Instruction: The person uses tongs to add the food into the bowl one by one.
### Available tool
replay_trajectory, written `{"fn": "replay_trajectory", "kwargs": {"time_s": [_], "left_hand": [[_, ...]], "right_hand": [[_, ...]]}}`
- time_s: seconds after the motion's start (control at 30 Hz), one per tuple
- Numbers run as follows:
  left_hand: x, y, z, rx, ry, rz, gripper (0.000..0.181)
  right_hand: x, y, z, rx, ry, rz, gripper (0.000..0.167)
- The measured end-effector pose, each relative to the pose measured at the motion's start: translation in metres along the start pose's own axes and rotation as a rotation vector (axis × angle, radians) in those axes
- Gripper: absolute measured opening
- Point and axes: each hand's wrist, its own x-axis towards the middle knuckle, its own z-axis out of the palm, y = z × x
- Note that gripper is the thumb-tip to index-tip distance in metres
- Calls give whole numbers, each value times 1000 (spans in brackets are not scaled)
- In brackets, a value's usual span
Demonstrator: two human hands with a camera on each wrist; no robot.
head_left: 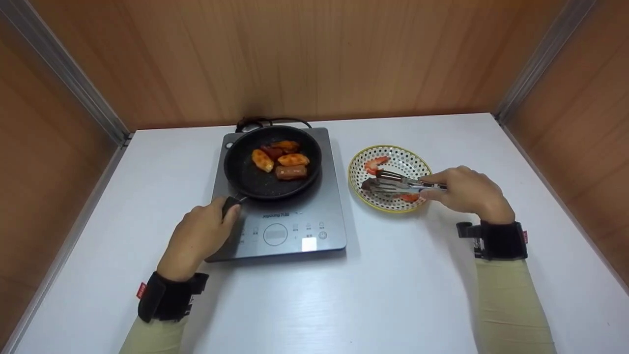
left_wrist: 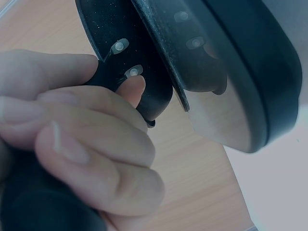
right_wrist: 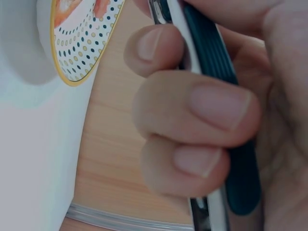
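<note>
With our left hand (head_left: pixel 201 233) gripping the pan (head_left: pixel 248 169) by its handle (head_left: pixel 229 203), we should squeeze the tongs (head_left: pixel 415 187) in our right hand (head_left: pixel 467 191) gently, low over the plate (head_left: pixel 408 160).

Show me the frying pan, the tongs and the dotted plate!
Frying pan (head_left: pixel 265 183), head view: bare cooking surface.
Tongs (right_wrist: pixel 211 45), right wrist view: dark handle grip.
Dotted plate (head_left: pixel 405 163), head view: spotted inside wall.

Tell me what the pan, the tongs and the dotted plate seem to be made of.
Pan: probably metal, with a dark speckled coating and shiny rivets.
Tongs: likely steel, from their silvery shine, with ribbed dark inserts, perhaps plastic.
Plate: ceramic or melamine perhaps, smooth and white with printed-looking dots.
</note>
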Motion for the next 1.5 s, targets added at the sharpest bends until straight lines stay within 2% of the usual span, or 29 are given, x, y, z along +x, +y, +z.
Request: {"fn": "replay_trajectory", "kwargs": {"time_s": [0.4, 0.53, 0.7, 0.93, 1.17, 1.3, 1.5], "left_hand": [[1, 0, 0, 8, -1, -1, 34], [0, 1, 1, 11, 8, 1, 33], [-1, 1, 1, 12, 14, 2, 31], [0, 2, 2, 13, 22, 4, 31], [4, 5, 4, 17, 28, 9, 31], [5, 6, 4, 16, 18, 14, 31], [5, 5, 4, 7, 8, 1, 31]], "right_hand": [[2, -4, 1, 16, 50, 11, 54], [3, -9, 2, 26, 111, -1, 54], [4, -22, 6, 10, 224, -20, 49], [7, -52, 15, 20, 371, -67, 47], [18, -85, 35, 28, 509, -135, 40], [26, -111, 41, 43, 514, -155, 39], [44, -159, 42, 18, 456, -189, 39]]}}
